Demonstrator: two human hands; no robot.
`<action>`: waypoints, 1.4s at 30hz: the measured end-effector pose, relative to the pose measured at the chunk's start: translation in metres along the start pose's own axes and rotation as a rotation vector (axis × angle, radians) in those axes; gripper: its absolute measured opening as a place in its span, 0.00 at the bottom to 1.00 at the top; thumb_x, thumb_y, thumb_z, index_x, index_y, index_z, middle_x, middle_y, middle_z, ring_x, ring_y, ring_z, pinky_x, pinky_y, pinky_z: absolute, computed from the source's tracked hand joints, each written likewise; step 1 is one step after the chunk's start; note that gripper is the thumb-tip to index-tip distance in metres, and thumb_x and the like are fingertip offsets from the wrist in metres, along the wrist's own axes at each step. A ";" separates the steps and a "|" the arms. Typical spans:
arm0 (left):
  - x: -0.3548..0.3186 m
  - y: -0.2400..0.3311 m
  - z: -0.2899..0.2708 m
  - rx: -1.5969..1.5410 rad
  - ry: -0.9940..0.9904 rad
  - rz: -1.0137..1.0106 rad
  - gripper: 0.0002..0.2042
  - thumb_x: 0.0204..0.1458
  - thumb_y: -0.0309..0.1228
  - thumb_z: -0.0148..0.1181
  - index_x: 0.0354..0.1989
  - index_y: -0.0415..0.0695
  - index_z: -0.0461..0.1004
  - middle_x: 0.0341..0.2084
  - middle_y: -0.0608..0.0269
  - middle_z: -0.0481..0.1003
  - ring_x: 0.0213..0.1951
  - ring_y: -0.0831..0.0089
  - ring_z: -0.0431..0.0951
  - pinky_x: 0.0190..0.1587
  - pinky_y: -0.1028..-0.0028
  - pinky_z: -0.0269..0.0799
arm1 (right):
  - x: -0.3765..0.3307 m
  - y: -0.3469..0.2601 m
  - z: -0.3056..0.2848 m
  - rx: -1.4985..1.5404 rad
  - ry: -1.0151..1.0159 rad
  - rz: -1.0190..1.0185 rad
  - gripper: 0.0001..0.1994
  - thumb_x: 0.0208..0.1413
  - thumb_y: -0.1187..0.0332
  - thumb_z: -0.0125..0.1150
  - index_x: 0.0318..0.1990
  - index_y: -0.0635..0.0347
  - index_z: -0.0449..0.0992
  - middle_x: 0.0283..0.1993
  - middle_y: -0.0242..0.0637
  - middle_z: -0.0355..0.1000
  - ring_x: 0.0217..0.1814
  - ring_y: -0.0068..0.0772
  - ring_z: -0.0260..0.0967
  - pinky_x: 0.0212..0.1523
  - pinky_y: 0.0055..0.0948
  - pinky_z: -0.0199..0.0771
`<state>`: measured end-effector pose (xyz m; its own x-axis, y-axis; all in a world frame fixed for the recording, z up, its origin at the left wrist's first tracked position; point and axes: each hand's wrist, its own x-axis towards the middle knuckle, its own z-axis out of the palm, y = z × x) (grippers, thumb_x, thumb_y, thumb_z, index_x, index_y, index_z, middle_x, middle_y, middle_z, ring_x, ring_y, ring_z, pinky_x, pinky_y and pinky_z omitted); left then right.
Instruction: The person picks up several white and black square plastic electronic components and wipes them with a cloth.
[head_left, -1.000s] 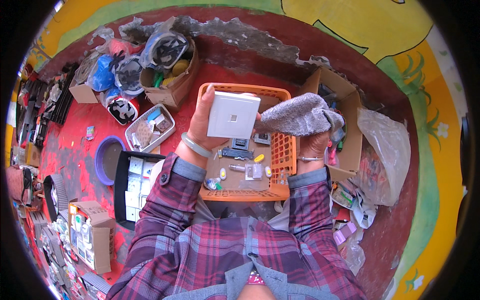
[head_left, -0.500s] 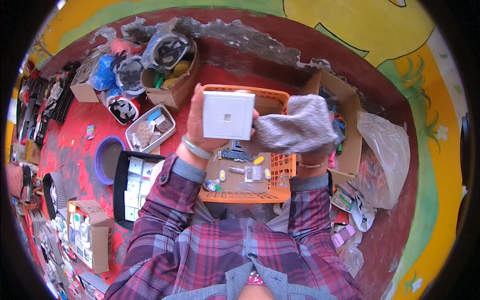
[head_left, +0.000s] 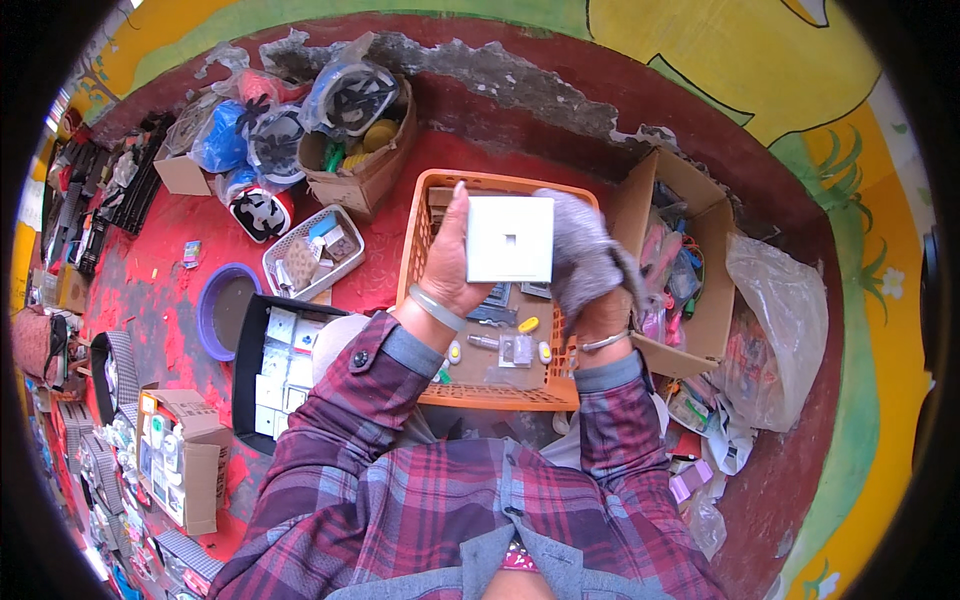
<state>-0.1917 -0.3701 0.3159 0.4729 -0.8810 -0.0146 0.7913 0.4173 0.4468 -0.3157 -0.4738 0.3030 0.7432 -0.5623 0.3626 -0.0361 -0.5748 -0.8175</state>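
A square white wall socket plate (head_left: 510, 240) with one small port in its middle faces up in my left hand (head_left: 450, 262). The thumb lies along its left edge, and the other fingers are hidden behind it. My right hand (head_left: 602, 315) is wrapped in a grey cloth (head_left: 585, 245) and holds it against the plate's right edge; the cloth is smeared by motion. Below both hands stands an orange plastic basket (head_left: 480, 393). Inside it lie a yellow oval piece (head_left: 528, 325), a clear square piece (head_left: 516, 350) and small white-and-yellow parts.
A black box (head_left: 243, 370) of white plates and a purple basin (head_left: 205, 315) stand left, near a white basket (head_left: 350, 262) of small parts. Cardboard boxes (head_left: 625, 205) (head_left: 390, 180) with bagged goods line the wall. Clear plastic sheeting (head_left: 770, 310) lies at right.
Both hands and the plate have shifted to the right in the picture. The cloth has moved from beside the plate to its right edge, and the right hand has come closer in.
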 end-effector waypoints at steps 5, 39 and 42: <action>-0.003 -0.013 -0.005 0.427 0.070 0.029 0.24 0.60 0.49 0.46 0.38 0.36 0.75 0.32 0.64 0.75 0.34 0.79 0.72 0.40 0.78 0.68 | -0.026 -0.013 0.028 1.094 0.244 0.273 0.17 0.58 0.63 0.56 0.53 0.60 0.68 0.48 0.31 0.69 0.47 0.23 0.67 0.49 0.23 0.69; 0.002 0.008 -0.011 1.266 -0.292 -0.186 0.30 0.63 0.50 0.33 0.35 0.32 0.72 0.22 0.56 0.71 0.29 0.74 0.64 0.38 0.71 0.67 | -0.032 0.034 -0.001 -0.236 -0.198 -0.223 0.14 0.55 0.70 0.57 0.50 0.58 0.71 0.47 0.35 0.71 0.49 0.31 0.68 0.50 0.28 0.68; 0.004 0.005 -0.016 1.274 -0.283 -0.105 0.32 0.63 0.52 0.30 0.33 0.32 0.72 0.20 0.61 0.70 0.27 0.74 0.64 0.37 0.72 0.66 | -0.034 0.016 0.008 -0.430 -0.152 -0.333 0.14 0.55 0.70 0.56 0.50 0.55 0.71 0.47 0.36 0.70 0.51 0.36 0.67 0.52 0.31 0.66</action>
<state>-0.1800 -0.3677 0.3039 0.2106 -0.9774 0.0166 -0.1740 -0.0207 0.9845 -0.3364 -0.4590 0.2737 0.8477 -0.2352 0.4754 -0.0283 -0.9151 -0.4023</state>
